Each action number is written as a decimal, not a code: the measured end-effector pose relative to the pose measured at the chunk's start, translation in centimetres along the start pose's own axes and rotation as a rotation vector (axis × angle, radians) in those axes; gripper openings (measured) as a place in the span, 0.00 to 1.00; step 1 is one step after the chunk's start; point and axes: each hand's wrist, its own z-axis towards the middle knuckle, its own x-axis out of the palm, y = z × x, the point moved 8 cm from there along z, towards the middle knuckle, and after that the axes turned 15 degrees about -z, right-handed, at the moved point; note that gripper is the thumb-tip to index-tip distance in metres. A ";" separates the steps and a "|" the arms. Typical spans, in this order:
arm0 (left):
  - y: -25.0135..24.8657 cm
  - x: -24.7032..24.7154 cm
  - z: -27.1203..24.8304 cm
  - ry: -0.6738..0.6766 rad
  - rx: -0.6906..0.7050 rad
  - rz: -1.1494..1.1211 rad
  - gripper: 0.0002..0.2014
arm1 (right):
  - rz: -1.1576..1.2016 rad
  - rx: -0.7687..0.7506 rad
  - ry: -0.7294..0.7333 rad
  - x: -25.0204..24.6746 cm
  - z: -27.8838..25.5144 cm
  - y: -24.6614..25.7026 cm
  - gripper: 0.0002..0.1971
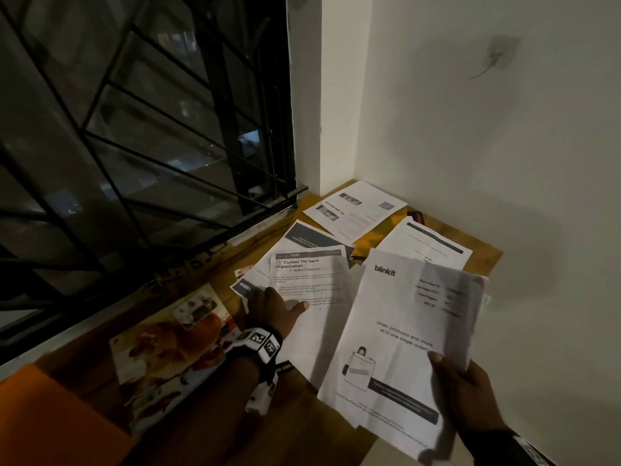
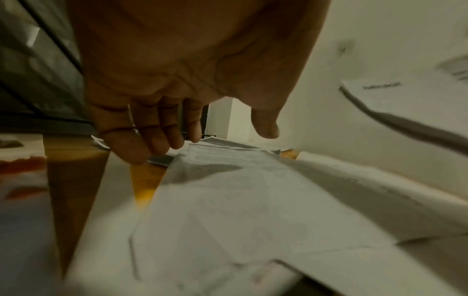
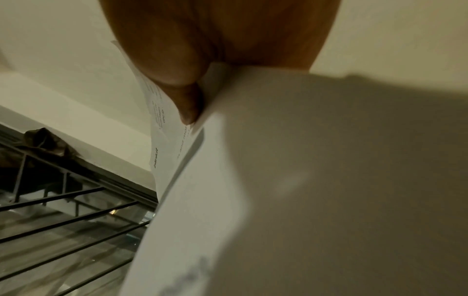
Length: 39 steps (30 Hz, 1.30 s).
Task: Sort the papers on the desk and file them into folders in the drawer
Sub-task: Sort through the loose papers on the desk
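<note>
- Right hand [image 1: 470, 395] grip clamped on the blinkit sheet [image 1: 403, 331]: thumb on top, fingers under, held up off the table [image 1: 484, 260], near edge toward the body. More than one sheet in that pinch, per the right wrist view. Probably lifted for reading before sorting.
- Left hand [image 1: 274, 306] grip apart, fingers straight, tips down on the small dark-headed slip [image 1: 243, 287] just left of the "Curtain Tie-back Organization" sheet [image 1: 309, 284]; thumb out over that sheet. Likely pinning or dragging the pile.
- Remaining papers spread flat beyond the Curtain sheet: dark-banner sheet [image 1: 312, 235], QR-code sheet [image 1: 356, 210] toward the wall corner, another sheet [image 1: 426, 243] to its right.
- Glossy food flyer [image 1: 168, 351] left of the Curtain sheet.
- No drawer or folders in view; nothing filed judging from this.
</note>
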 end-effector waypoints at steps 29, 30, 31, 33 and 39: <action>1.7 -1.7 1.2 0.167 0.123 -0.723 0.16 | -0.010 0.067 -0.085 -2.3 -3.8 -1.3 0.08; 1.6 -2.4 0.6 0.165 0.144 -0.773 0.16 | -0.004 0.061 -0.087 -2.4 -3.9 -1.2 0.08; 1.5 -3.1 0.1 0.163 0.160 -0.818 0.17 | 0.004 0.060 -0.089 -2.4 -4.1 -1.0 0.07; 1.7 -4.0 -0.7 0.178 0.185 -0.907 0.16 | 0.014 0.051 -0.083 -2.6 -4.4 -0.7 0.06; 1.7 -3.9 -2.5 0.318 0.219 -1.068 0.18 | 0.023 0.031 -0.055 -2.3 -4.4 -0.4 0.06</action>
